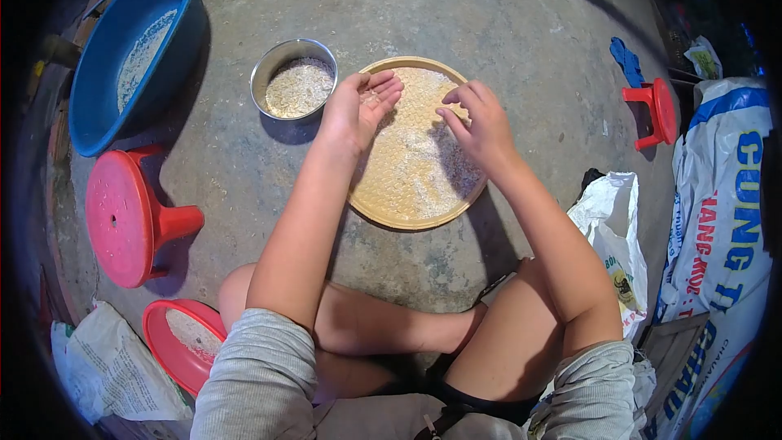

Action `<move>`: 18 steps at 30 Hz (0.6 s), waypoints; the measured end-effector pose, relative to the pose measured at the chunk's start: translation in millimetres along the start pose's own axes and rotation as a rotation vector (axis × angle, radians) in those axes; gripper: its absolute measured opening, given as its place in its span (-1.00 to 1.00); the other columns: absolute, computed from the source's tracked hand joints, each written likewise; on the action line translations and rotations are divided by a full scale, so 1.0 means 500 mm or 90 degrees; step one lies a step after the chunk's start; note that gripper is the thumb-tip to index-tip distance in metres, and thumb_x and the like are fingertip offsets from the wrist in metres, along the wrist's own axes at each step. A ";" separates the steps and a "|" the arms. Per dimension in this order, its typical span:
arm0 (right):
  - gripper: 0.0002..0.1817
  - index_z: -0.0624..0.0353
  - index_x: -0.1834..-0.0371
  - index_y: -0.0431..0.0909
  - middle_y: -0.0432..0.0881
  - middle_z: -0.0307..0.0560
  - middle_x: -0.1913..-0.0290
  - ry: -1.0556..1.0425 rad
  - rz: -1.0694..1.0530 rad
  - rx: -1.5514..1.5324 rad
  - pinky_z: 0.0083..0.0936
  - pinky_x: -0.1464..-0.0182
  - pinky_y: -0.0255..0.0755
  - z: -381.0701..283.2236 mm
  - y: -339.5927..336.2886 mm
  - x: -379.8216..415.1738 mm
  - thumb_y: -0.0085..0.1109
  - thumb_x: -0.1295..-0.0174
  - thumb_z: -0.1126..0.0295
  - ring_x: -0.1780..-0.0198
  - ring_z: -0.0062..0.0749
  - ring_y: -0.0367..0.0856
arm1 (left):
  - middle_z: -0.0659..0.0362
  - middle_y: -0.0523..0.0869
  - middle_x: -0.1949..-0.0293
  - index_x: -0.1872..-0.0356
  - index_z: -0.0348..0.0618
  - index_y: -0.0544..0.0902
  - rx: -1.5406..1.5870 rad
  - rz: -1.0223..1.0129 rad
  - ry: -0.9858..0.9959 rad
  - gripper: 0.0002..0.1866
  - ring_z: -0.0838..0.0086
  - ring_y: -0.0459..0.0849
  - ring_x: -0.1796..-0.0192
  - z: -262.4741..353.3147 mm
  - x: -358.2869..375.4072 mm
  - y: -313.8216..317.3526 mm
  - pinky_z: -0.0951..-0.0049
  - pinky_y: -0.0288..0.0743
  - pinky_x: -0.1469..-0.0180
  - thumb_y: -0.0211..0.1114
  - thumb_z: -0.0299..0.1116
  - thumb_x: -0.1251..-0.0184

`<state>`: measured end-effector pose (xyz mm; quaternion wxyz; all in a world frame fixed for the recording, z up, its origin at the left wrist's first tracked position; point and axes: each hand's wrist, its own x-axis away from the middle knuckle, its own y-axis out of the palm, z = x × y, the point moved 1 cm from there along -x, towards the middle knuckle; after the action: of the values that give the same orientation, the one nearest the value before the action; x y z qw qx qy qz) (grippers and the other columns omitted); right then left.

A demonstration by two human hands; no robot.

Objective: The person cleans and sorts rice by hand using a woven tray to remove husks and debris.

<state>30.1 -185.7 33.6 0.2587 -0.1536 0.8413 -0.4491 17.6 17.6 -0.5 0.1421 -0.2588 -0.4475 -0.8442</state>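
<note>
A round woven bamboo tray point(383, 210) lies on the floor in front of me, with pale broken grains point(436, 151) scattered over its weave. My left hand point(366, 106) is above the tray's left side, palm turned up and fingers stretched out. A few pale bits seem to lie on that palm, too small to make out. Over the right side of the tray is my right hand point(479, 122), its fingers bent and the thumb a little apart from them. Nothing shows between those fingers. Close by on the left stands a metal pot point(259, 90) containing similar grains point(300, 88).
At the left are a tilted blue basin point(183, 41) with pale grain, a red stool point(118, 216) and a red basin point(167, 363). Printed sacks point(725, 212) and a white bag point(607, 212) line the right. Farther back is a small red stool point(661, 112).
</note>
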 end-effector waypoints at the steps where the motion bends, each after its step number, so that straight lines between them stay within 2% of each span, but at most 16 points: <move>1: -0.78 0.16 0.28 0.52 0.52 -0.05 0.24 0.000 0.000 -0.001 -0.27 0.08 0.44 0.004 -0.002 0.002 0.34 -0.06 0.39 0.12 -0.11 0.54 | -0.20 0.60 0.03 -0.07 -0.59 0.42 0.000 0.001 0.000 -0.61 0.16 0.63 -0.08 0.000 -0.001 -0.001 0.31 0.60 -0.14 -0.16 -0.41 -0.47; 3: -0.75 0.14 0.23 0.54 0.53 -0.03 0.20 0.029 -0.124 -0.029 -0.27 0.07 0.47 0.005 -0.004 0.006 0.35 -0.06 0.37 0.10 -0.09 0.56 | -0.20 0.59 0.00 -0.07 -0.59 0.42 0.015 -0.005 -0.015 -0.61 0.16 0.63 -0.08 -0.002 -0.002 0.000 0.30 0.60 -0.14 -0.16 -0.40 -0.47; 4: -0.75 0.14 0.23 0.54 0.53 -0.03 0.20 0.029 -0.125 -0.029 -0.27 0.07 0.47 0.000 -0.006 0.008 0.35 -0.06 0.37 0.10 -0.09 0.56 | -0.20 0.59 0.00 -0.07 -0.59 0.42 0.015 -0.005 -0.015 -0.61 0.16 0.63 -0.08 -0.005 -0.001 0.001 0.30 0.60 -0.14 -0.16 -0.40 -0.47; 6: -0.74 0.13 0.22 0.53 0.53 -0.03 0.17 0.038 -0.263 -0.040 -0.27 0.08 0.48 -0.012 -0.003 0.010 0.35 -0.05 0.36 0.10 -0.08 0.57 | -0.17 0.57 0.05 -0.01 -0.57 0.42 0.020 -0.015 -0.022 -0.64 0.15 0.61 -0.06 -0.012 0.002 0.003 0.29 0.60 -0.10 -0.16 -0.40 -0.47; 7: -0.74 0.13 0.22 0.53 0.53 -0.03 0.17 0.038 -0.263 -0.041 -0.27 0.08 0.48 -0.010 0.003 0.011 0.35 -0.05 0.36 0.10 -0.08 0.57 | -0.17 0.57 0.05 -0.01 -0.57 0.42 0.020 -0.015 -0.022 -0.64 0.15 0.61 -0.06 -0.016 -0.001 0.002 0.29 0.60 -0.10 -0.16 -0.40 -0.47; 9: -0.78 0.16 0.26 0.53 0.55 -0.01 0.21 -0.039 -0.350 -0.040 -0.28 0.09 0.48 -0.002 0.024 0.019 0.32 -0.06 0.39 0.11 -0.07 0.58 | -0.17 0.57 0.05 0.00 -0.57 0.43 0.018 -0.031 -0.027 -0.63 0.16 0.61 -0.06 -0.021 -0.003 0.003 0.29 0.60 -0.10 -0.16 -0.38 -0.47; 13: -0.81 0.20 0.30 0.53 0.55 0.00 0.29 -0.035 -0.353 -0.061 -0.27 0.09 0.48 0.012 0.042 0.022 0.31 -0.05 0.43 0.15 -0.04 0.59 | -0.15 0.58 0.07 0.01 -0.56 0.44 -0.041 -0.041 -0.029 -0.63 0.18 0.63 -0.04 -0.036 0.012 0.019 0.30 0.59 -0.10 -0.14 -0.38 -0.46; 15: -0.84 0.25 0.33 0.53 0.55 0.00 0.35 -0.019 -0.234 -0.046 -0.29 0.15 0.49 0.009 0.035 0.016 0.30 -0.04 0.50 0.23 -0.08 0.60 | -0.13 0.60 0.09 0.02 -0.55 0.45 -0.089 -0.062 -0.058 -0.64 0.20 0.64 -0.03 -0.052 0.014 0.023 0.32 0.59 -0.10 -0.13 -0.37 -0.45; 16: -0.84 0.25 0.33 0.53 0.55 0.00 0.35 -0.020 -0.235 -0.046 -0.29 0.15 0.49 0.002 0.032 0.014 0.30 -0.04 0.50 0.23 -0.08 0.60 | -0.10 0.61 0.12 0.03 -0.54 0.47 -0.139 -0.083 -0.088 -0.64 0.21 0.64 -0.01 -0.061 0.015 0.024 0.33 0.59 -0.09 -0.12 -0.37 -0.43; 18: -0.86 0.26 0.35 0.56 0.57 -0.06 0.36 0.005 -0.053 -0.119 -0.43 0.27 0.50 -0.020 0.017 0.006 0.30 -0.03 0.59 0.28 -0.27 0.62 | -0.06 0.63 0.17 0.06 -0.50 0.49 -0.174 -0.086 -0.060 -0.65 0.29 0.66 0.05 -0.070 0.017 0.026 0.39 0.59 -0.03 -0.11 -0.37 -0.42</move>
<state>21.7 -175.4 30.2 0.2212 -0.2101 0.8735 -0.3793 5.8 -18.9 -2.9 0.0276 -0.2844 -0.3507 -0.8918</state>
